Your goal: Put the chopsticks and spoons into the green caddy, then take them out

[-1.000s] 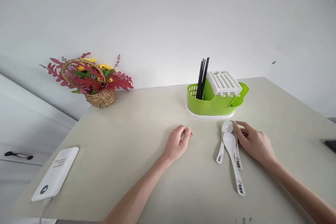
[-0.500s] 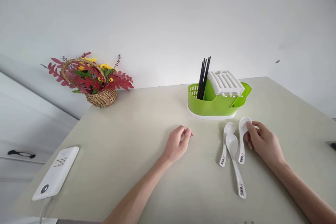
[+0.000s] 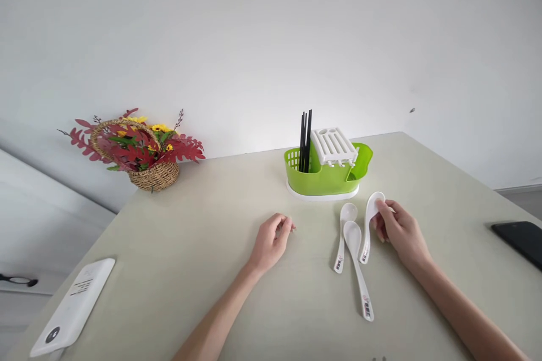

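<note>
My right hand pinches a white spoon by its bowl, thumb inside it; the printed handle points down toward the table. To its left lie two more spoons: a short white spoon and a longer white spoon, whose bowl overlaps the short one's handle. My left hand rests on the table with curled fingers, and nothing shows in it. Behind the spoons stands a green cutlery holder with a white slotted top and several black chopsticks upright in its left compartment.
A wicker basket of artificial flowers stands at the back left by the wall. At the near left lies a white power bank with a cable. A black phone is near the table's right edge.
My right hand has drawn one spoon from beneath the others and lifted it to their right, tilting it. The left hand has kept its curled pose. The view has shifted to the right.
</note>
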`<action>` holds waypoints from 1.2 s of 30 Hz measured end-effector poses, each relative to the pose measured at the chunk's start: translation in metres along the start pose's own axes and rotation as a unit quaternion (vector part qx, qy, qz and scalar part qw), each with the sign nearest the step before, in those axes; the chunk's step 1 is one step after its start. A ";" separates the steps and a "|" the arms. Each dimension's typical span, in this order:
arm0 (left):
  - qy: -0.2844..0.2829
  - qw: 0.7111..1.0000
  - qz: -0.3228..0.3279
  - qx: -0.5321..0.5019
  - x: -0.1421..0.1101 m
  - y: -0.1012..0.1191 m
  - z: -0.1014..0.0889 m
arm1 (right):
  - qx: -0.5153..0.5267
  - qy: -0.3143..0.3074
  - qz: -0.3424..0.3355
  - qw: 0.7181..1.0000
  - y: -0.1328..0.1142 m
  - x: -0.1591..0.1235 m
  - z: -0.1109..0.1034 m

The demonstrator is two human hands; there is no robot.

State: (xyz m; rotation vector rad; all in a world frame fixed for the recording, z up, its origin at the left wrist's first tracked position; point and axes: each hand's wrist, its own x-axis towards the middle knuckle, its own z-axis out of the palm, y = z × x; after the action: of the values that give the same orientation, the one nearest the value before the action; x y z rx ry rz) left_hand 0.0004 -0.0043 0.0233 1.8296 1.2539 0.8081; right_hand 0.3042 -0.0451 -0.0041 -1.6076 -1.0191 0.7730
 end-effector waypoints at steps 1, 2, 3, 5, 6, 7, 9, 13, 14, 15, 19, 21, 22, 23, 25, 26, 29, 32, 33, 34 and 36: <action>0.002 1.000 0.000 0.001 0.000 0.000 0.000 | 0.011 -0.001 -0.002 1.000 0.000 -0.001 0.000; 0.004 1.000 0.000 -0.001 0.000 0.001 0.000 | 0.023 -0.001 -0.004 1.000 0.000 -0.002 0.001; 0.006 1.000 0.001 -0.005 0.000 0.001 0.001 | 0.036 -0.003 -0.006 0.999 -0.001 -0.003 0.001; 0.007 1.000 0.005 -0.020 -0.002 0.005 0.002 | 0.067 -0.014 -0.006 0.998 -0.002 -0.006 0.002; 0.003 1.000 0.008 -0.030 -0.003 0.007 0.003 | 0.083 -0.026 -0.004 0.996 -0.003 -0.008 0.002; -0.004 0.999 0.011 -0.040 -0.004 0.011 0.005 | 0.098 -0.041 -0.003 0.994 -0.004 -0.010 0.003; -0.028 0.998 0.017 -0.062 -0.005 0.022 0.012 | 0.124 -0.078 -0.001 0.989 -0.005 -0.013 0.003; -0.111 0.987 0.025 -0.114 -0.001 0.052 0.033 | 0.171 -0.141 0.008 0.975 -0.004 -0.014 0.004; -0.142 0.982 0.022 -0.124 0.002 0.060 0.039 | 0.184 -0.153 0.010 0.971 -0.003 -0.013 0.004; -0.174 0.976 0.014 -0.132 0.005 0.067 0.046 | 0.198 -0.162 0.011 0.967 -0.003 -0.013 0.004; -0.251 0.960 -0.023 -0.125 0.021 0.088 0.070 | 0.248 -0.187 0.008 0.951 -0.004 -0.011 0.001; -0.254 0.962 -0.017 -0.095 0.027 0.093 0.078 | 0.263 -0.196 0.007 0.945 -0.004 -0.010 0.000; -0.253 0.964 -0.008 -0.080 0.030 0.095 0.081 | 0.265 -0.202 0.004 0.943 -0.003 -0.010 -0.001; -0.253 0.965 0.002 -0.065 0.031 0.097 0.084 | 0.266 -0.207 0.000 0.942 -0.002 -0.010 -0.001; -0.261 0.964 0.012 -0.051 0.033 0.098 0.086 | 0.264 -0.212 -0.011 0.941 0.002 -0.008 -0.001; -0.268 0.962 0.011 -0.054 0.033 0.099 0.086 | 0.263 -0.212 -0.016 0.941 0.003 -0.007 -0.001; -0.300 0.947 -0.006 -0.111 0.031 0.100 0.080 | 0.269 -0.215 -0.023 0.939 0.008 -0.004 0.000; -0.303 0.935 0.002 -0.187 0.031 0.104 0.062 | 0.278 -0.237 -0.026 0.931 0.008 -0.003 0.001; -0.291 0.935 0.010 -0.202 0.031 0.107 0.053 | 0.279 -0.242 -0.025 0.929 0.007 -0.003 0.001; -0.271 0.939 0.017 -0.210 0.031 0.110 0.043 | 0.278 -0.243 -0.024 0.929 0.006 -0.003 0.001; -0.217 0.951 0.031 -0.216 0.031 0.116 0.020 | 0.274 -0.240 -0.022 0.931 0.005 -0.005 0.000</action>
State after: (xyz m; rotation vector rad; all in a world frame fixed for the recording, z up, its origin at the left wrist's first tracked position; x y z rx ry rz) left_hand 0.0806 -0.0061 0.1153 1.5756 0.6783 0.6074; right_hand 0.3032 -0.0497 -0.0088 -0.9278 -1.0471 1.3268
